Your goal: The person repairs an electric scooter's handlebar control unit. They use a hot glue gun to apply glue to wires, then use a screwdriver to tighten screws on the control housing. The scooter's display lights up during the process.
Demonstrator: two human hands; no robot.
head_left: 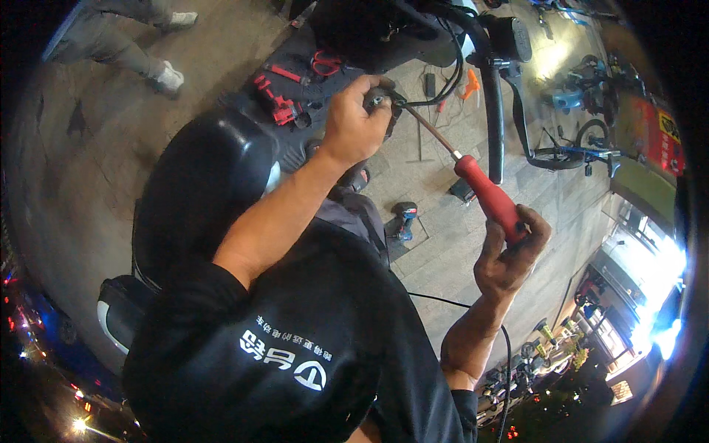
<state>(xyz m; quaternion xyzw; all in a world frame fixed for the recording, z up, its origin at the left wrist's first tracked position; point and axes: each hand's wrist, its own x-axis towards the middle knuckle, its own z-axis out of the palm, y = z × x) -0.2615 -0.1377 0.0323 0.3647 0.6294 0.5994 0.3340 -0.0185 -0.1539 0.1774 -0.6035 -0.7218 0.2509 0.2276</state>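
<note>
At the upper middle, my left hand grips a small dark fitting, its fingers wrapped around it, with black cables leading from it up to the handlebar area. My right hand holds the red handle of a screwdriver. The screwdriver's steel shaft runs up and left to the fitting, where its tip meets it or lies very close. A black handlebar tube with a grip stands to the right of my left hand. A black scooter seat lies beside my left forearm.
A dark mat holds red tools. On the pavement are a drill and an orange tool. Another person's legs stand at upper left. Parked bikes line the right, near a lit shopfront.
</note>
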